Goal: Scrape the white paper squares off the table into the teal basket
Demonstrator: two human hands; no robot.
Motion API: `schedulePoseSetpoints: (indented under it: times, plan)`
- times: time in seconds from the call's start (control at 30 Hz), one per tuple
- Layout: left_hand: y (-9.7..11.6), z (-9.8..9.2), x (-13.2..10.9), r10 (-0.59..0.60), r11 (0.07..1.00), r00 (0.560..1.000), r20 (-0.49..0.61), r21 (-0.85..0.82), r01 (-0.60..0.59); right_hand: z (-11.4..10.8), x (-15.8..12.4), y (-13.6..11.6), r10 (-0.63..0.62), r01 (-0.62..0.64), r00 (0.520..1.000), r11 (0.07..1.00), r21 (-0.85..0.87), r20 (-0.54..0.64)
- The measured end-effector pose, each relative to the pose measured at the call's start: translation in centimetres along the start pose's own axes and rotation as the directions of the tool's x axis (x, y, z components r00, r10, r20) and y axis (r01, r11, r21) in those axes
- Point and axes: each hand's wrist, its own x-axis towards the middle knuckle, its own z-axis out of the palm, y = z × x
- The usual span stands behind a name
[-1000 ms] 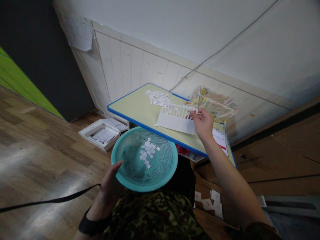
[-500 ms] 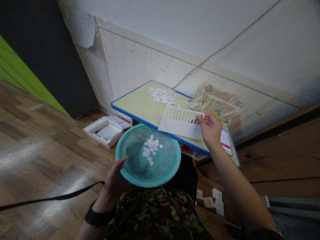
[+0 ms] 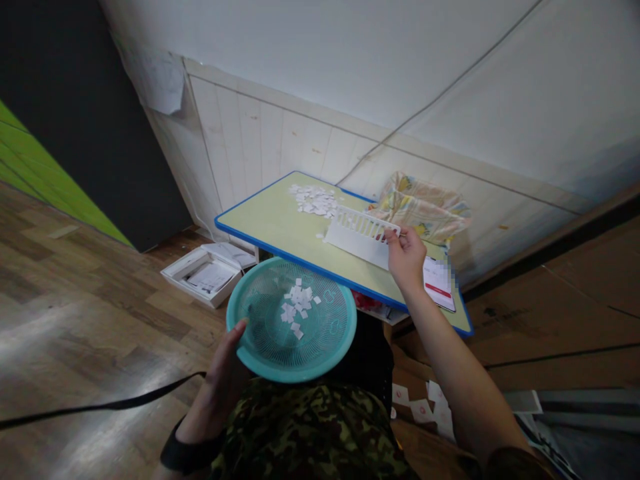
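Note:
My left hand [image 3: 227, 357] grips the near left rim of a turquoise plastic colander [image 3: 345, 333], thumb over the edge. Inside the colander lie several small white squares [image 3: 299, 300], apparently paper. My right hand [image 3: 407, 257] is closed on the slotted end of a flat white scraper-like plate [image 3: 355, 243] with a row of slots. The plate is tilted over the pale green tabletop [image 3: 270, 217]; its lower edge is at or close to the surface. Just beyond its left end is a loose heap of white squares [image 3: 315, 200].
A phone [image 3: 440, 283] lies at the table's right end. Behind the plate stands a cloth-lined basket [image 3: 425, 207] against the wall. On the floor are an open white box [image 3: 203, 273] at left and white cards [image 3: 423, 410] at right. A black strap [image 3: 125, 403] crosses the left side.
My right hand has moved the plate back across the table, toward the heap of squares and lower. The colander stays in my left hand; the whole view has shifted slightly.

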Motion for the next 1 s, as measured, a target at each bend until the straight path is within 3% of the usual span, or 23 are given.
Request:
schedulePoseSetpoints:
  times: [0.27,0.5,0.7,1.0]
  plan:
    - [0.2,0.1,-0.6,-0.029,1.000,0.999,0.024,0.009,0.029,0.1,0.1,-0.7,-0.007,0.007,1.000,1.000,0.006,0.020]
    - [-0.1,-1.0,0.5,-0.013,0.999,0.999,0.051,-0.052,0.016,0.0,-2.1,-2.4,0.060,-0.067,0.994,0.995,0.076,0.093]
    - [-0.2,-0.8,0.2,0.003,0.999,0.998,0.064,-0.039,0.000,-0.5,-3.6,-3.8,0.019,-0.018,1.000,1.000,0.025,-0.016]
    - [-0.4,-1.2,0.8,-0.007,0.998,0.997,0.073,-0.059,0.012,-1.1,-7.2,-5.9,-0.014,0.014,0.999,1.000,-0.002,-0.049]
